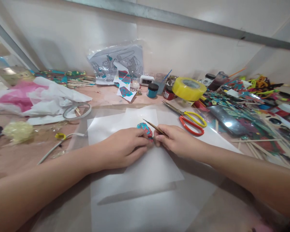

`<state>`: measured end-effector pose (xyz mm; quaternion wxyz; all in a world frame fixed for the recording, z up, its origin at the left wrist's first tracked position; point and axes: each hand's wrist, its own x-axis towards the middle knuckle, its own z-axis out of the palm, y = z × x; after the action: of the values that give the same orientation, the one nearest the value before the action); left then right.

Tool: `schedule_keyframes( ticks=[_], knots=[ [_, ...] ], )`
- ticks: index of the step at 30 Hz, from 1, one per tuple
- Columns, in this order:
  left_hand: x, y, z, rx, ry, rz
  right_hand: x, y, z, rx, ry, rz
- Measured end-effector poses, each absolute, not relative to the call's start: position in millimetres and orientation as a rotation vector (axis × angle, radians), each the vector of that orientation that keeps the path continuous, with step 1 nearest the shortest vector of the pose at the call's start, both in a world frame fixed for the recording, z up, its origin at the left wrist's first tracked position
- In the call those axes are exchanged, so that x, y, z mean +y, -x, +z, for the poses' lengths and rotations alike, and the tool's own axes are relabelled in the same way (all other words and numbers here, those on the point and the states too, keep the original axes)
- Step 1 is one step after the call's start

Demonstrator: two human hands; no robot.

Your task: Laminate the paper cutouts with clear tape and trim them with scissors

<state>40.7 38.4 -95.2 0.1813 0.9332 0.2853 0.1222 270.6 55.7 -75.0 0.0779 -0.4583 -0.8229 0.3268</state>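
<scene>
Between the fingers of my left hand point(123, 146) is a small blue-and-red painted piece point(143, 127), its lower part hidden by the fingertips. My right hand point(171, 137) pinches a thin paintbrush point(151, 124), whose dark tip points up and left, close above the painted piece. Both hands are over white sheets of paper point(157, 174) on the table. Just beyond my right hand lie scissors point(190, 120) with one yellow and one red handle.
Behind the paper stand a blue paint jar point(152, 91), a red paint jar point(168, 93) and a yellow tape roll point(189, 88). Painted cutouts point(125, 84) lean at the back. A phone point(226, 120) and wooden sticks clutter the right; crumpled tissue point(45, 96) and a tape ring point(77, 111) lie left.
</scene>
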Motion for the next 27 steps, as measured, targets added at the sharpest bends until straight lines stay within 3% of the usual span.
schedule_keyframes(
  ticks=[13, 20, 27],
  knots=[
    [33.9, -45.8, -104.4, 0.840, -2.711, 0.447, 29.0, -274.8, -80.9, -2.508, 1.229, 0.846],
    [35.8, -49.3, -99.9, 0.801, -2.618, 0.465, 43.9, -271.0, -70.2, -2.550, 1.084, 1.080],
    [38.4, -51.6, -97.9, 1.063, -2.365, 0.467, 57.0, -256.1, -77.3, -2.482, 1.203, 1.191]
  ],
)
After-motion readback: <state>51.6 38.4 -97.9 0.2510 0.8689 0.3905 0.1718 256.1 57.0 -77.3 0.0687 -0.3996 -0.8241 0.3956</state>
